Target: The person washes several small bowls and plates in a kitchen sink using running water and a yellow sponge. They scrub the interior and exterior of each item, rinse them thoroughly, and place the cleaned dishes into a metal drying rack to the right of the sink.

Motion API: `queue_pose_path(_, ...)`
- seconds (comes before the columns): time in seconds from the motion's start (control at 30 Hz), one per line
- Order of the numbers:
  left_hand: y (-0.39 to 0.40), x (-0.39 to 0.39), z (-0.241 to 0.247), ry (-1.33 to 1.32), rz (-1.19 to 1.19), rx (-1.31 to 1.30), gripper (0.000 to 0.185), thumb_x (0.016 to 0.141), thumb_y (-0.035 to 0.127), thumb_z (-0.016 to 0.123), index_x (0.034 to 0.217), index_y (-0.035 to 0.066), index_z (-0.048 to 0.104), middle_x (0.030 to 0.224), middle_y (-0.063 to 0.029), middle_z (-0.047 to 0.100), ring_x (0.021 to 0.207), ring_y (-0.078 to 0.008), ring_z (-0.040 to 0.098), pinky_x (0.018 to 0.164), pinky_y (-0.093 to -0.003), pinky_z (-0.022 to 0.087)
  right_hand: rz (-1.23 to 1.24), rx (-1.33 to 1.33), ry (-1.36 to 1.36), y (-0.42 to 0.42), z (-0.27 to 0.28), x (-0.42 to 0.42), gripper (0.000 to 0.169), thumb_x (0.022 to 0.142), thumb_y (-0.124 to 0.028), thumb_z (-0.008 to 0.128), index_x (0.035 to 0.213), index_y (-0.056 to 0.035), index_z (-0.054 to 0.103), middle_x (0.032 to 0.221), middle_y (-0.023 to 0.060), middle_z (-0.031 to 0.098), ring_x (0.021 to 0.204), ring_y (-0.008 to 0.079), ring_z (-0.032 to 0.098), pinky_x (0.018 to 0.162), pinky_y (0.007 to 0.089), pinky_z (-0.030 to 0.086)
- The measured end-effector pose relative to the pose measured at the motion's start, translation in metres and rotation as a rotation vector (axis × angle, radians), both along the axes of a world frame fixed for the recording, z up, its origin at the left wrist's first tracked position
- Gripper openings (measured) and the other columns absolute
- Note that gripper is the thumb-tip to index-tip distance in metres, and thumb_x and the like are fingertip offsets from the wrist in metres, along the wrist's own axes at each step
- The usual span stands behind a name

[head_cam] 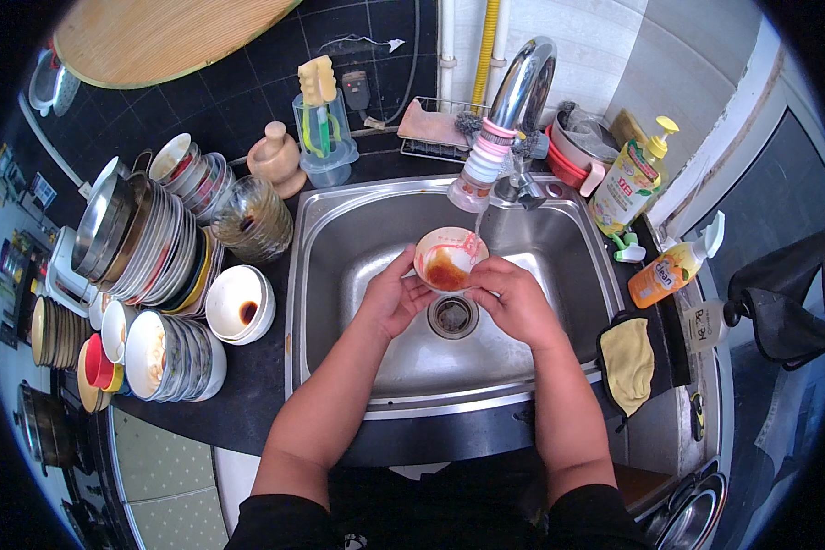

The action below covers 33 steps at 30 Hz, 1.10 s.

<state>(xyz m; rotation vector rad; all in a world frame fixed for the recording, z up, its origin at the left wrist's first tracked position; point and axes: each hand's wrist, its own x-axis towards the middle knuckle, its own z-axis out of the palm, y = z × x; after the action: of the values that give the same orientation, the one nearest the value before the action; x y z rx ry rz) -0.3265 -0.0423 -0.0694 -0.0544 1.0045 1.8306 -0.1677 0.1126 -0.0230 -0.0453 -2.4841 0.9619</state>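
A small white bowl (464, 256) with red markings and brown sauce residue inside is held over the stainless steel sink (378, 364). My left hand (393, 295) supports its left side and underside, fingers partly curled. My right hand (512, 295) grips the right rim between thumb and fingers. A thin stream of water (479, 223) runs from the faucet's pink and white filter nozzle (480, 168) towards the bowl's far right edge. Below the bowl, the round drain (453, 315) is visible in the basin.
Left of the sink are white bowls (237, 292), stacked plates (161, 240), patterned bowls (172, 354) and ribbed glass bowls (253, 218). On the right stand a dish soap pump bottle (629, 182), an orange spray bottle (663, 275) and a yellow cloth (627, 364). The chrome faucet (526, 82) arches overhead.
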Motion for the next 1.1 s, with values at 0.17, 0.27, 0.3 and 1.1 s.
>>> queue_pose_path(0.17, 0.001, -0.007, -0.012, 0.051, 0.101, -0.113, 0.054, 0.097, 0.044, 0.059, 0.128, 0.000, 0.054, 0.117, -0.0190, 0.063, 0.106, -0.0267, 0.064, 0.097, -0.0387, 0.051, -0.166, 0.082, -0.009, 0.003, -0.006, 0.000, 0.017, 0.079, -0.008, 0.075, 0.096, -0.0055, 0.073, 0.096, 0.0120, 0.069, 0.088, 0.0311, 0.067, 0.079, 0.0382, 0.054)
queue_pose_path(0.27, 0.000, -0.008, -0.012, 0.068, 0.167, -0.146, 0.052, 0.097, 0.043, 0.060, 0.125, 0.000, 0.056, 0.115, -0.0182, 0.065, 0.105, -0.0255, 0.064, 0.095, -0.0375, 0.052, -0.151, 0.054, -0.035, 0.004, -0.007, 0.001, 0.017, 0.079, -0.009, 0.075, 0.095, -0.0053, 0.073, 0.096, 0.0121, 0.069, 0.088, 0.0313, 0.067, 0.079, 0.0383, 0.054)
queue_pose_path(0.3, 0.000, -0.008, -0.012, 0.073, 0.181, -0.158, 0.051, 0.097, 0.043, 0.060, 0.124, 0.000, 0.057, 0.114, -0.0177, 0.065, 0.104, -0.0253, 0.064, 0.094, -0.0372, 0.052, -0.135, 0.034, -0.045, 0.004, -0.007, 0.001, 0.016, 0.079, -0.009, 0.074, 0.095, -0.0052, 0.073, 0.096, 0.0122, 0.069, 0.088, 0.0315, 0.067, 0.079, 0.0384, 0.054)
queue_pose_path(1.1, 0.000, -0.008, -0.010, 0.180, 0.260, -0.188, 0.043, 0.097, 0.039, 0.061, 0.117, 0.001, 0.061, 0.107, -0.0132, 0.066, 0.099, -0.0217, 0.064, 0.091, -0.0352, 0.052, -0.336, -0.826, -0.174, 0.017, -0.028, -0.008, 0.018, 0.090, -0.014, 0.071, 0.101, 0.0006, 0.070, 0.081, 0.0035, 0.065, 0.062, 0.0128, 0.056, 0.061, 0.0275, 0.047)
